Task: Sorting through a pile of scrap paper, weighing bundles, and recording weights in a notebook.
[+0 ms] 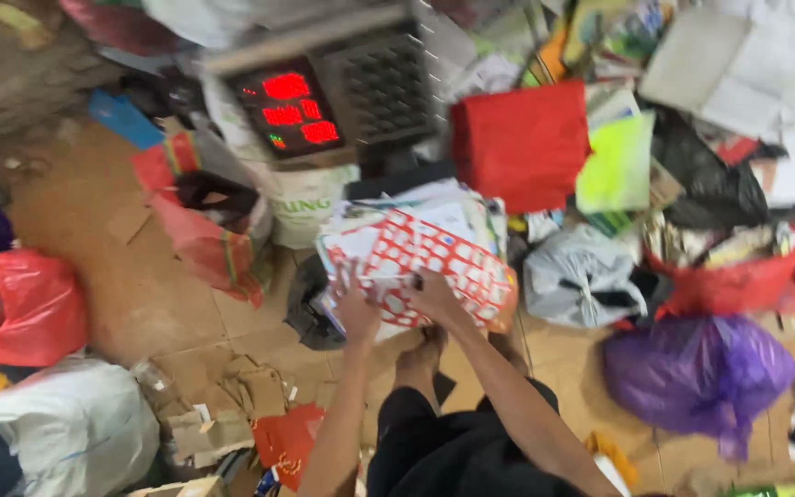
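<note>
We see a stack of papers at the middle, with both hands on its near edge: the left hand left of the right hand. A scale sits beyond it. Bags lie to the right, another bag far left, cardboard scraps near left.

Black shorts seen at bottom centre of frame; both arms bare, no sleeves, no gloves, feet w/o shoes.
</note>
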